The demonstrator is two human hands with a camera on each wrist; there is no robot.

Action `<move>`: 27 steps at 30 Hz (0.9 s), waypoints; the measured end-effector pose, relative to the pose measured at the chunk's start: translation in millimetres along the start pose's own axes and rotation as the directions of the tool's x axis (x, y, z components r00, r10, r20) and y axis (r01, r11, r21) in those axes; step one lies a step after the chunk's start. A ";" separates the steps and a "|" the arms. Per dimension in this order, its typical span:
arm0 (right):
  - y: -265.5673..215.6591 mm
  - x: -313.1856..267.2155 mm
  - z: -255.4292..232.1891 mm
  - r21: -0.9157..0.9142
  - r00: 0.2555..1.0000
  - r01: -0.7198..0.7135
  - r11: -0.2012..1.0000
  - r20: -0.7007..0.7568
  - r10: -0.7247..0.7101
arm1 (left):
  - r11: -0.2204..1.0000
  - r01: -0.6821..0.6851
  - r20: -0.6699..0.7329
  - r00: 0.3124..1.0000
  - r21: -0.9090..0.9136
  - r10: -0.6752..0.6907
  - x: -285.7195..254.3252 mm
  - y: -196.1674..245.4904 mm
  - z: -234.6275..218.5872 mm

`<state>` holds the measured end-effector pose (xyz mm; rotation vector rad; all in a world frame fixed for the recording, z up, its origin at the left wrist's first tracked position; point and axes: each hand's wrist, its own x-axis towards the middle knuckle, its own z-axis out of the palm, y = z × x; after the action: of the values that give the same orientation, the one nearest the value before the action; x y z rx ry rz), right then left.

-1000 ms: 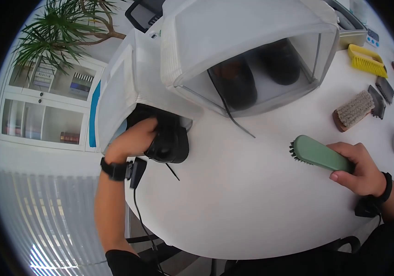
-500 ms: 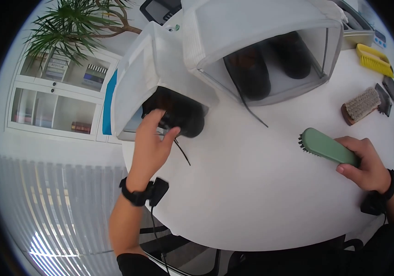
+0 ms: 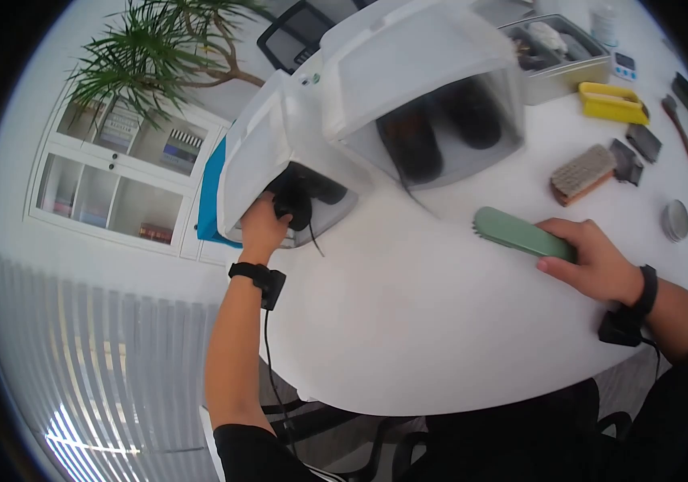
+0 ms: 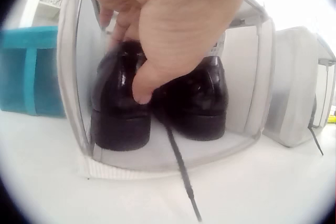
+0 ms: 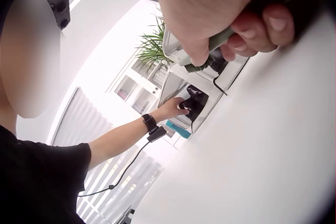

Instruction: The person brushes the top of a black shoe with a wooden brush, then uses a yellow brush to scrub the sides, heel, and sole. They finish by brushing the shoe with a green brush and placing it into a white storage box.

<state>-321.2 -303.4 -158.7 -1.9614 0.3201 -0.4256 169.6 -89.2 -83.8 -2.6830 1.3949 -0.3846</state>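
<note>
Right hand grips a green brush — bristles past the fingertips, toward the far left hand.

Both arms are bare below short black sleeves. The left hand, upper left of centre in the head view, has a black wristband with a small black box and a thin black cable trailing down. The right hand, at right, wears a similar black band and box.
</note>
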 end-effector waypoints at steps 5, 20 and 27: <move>3.6 13.0 10.9 -0.068 1.000 0.000 0.998 -0.026 -0.001 | 0.999 -0.028 -0.035 0.999 -0.024 0.027 -10.3 -2.4 -4.0; 23.9 -0.9 12.9 -0.640 0.980 -0.081 0.764 -0.192 -0.056 | 0.941 -0.157 0.029 0.984 -0.301 0.174 -256.9 168.0 -146.3; -5.3 -30.3 -0.6 -0.808 0.975 -0.116 0.578 -0.203 -0.088 | 0.803 -0.471 0.008 0.861 -0.366 0.508 -285.5 248.2 -144.0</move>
<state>-348.6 -289.3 -158.2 -2.8339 0.7947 -0.5481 -222.1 5.0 -45.0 -2.3806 2.2175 0.0671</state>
